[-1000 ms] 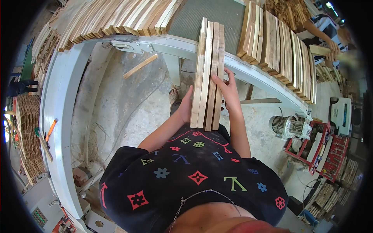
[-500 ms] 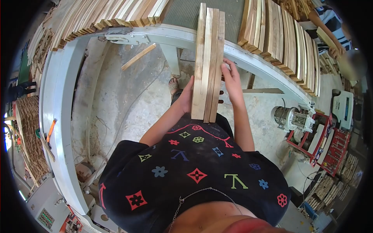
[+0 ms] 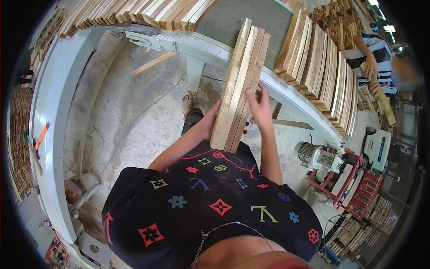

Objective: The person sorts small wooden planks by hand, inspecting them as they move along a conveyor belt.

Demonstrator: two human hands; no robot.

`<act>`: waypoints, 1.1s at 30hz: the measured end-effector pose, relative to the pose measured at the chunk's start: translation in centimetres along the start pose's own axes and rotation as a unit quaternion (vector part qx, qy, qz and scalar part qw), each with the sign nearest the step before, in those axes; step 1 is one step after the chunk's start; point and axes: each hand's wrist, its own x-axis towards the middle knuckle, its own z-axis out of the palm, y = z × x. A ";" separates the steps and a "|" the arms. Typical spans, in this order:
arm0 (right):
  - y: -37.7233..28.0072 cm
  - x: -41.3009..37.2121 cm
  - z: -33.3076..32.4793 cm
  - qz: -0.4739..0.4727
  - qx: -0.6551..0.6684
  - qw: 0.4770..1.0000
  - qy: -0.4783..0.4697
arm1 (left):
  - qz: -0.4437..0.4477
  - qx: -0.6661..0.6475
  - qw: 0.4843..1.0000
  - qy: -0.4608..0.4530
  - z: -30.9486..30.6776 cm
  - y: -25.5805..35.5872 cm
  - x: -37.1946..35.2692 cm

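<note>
A small bundle of wooden strips slants away from my body, its near end against my dark patterned shirt. My left hand grips the bundle from the left side and below; its fingertips show past the right edge underneath. My right hand is at the bundle's right side, thumb and fingers apart, fingertips right at the edge of the outer strip. The far end of the bundle overlaps the green conveyor belt in this view.
Rows of wooden strips line the left of the belt, and more strips its right. A pale metal frame curves around me. A motor and red tool trays stand right. Another person's hands hold a board.
The bundle's far end has swung to the right, and its near end has come closer to my body. My view has turned slightly; both hands stay at the bundle.
</note>
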 end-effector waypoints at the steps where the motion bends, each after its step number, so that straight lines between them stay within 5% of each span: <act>1: 0.2 -0.6 0.5 0.017 0.036 0.999 0.004 | -0.005 0.002 1.000 0.000 -0.1 0.0 -0.1; 10: -0.2 -1.5 -1.0 0.039 0.179 0.983 0.015 | 0.023 0.014 0.998 0.063 -0.2 0.5 0.0; 15: -1.0 -0.7 0.0 0.023 0.102 0.994 0.044 | 0.027 0.016 0.998 0.053 1.5 0.7 0.7; 28: -0.4 -0.2 0.8 0.011 0.163 0.986 0.027 | 0.025 0.025 0.998 0.044 2.1 0.4 0.7; 33: 0.0 -0.2 1.1 0.006 0.167 0.985 0.047 | 0.048 0.094 0.986 0.126 2.7 0.7 0.1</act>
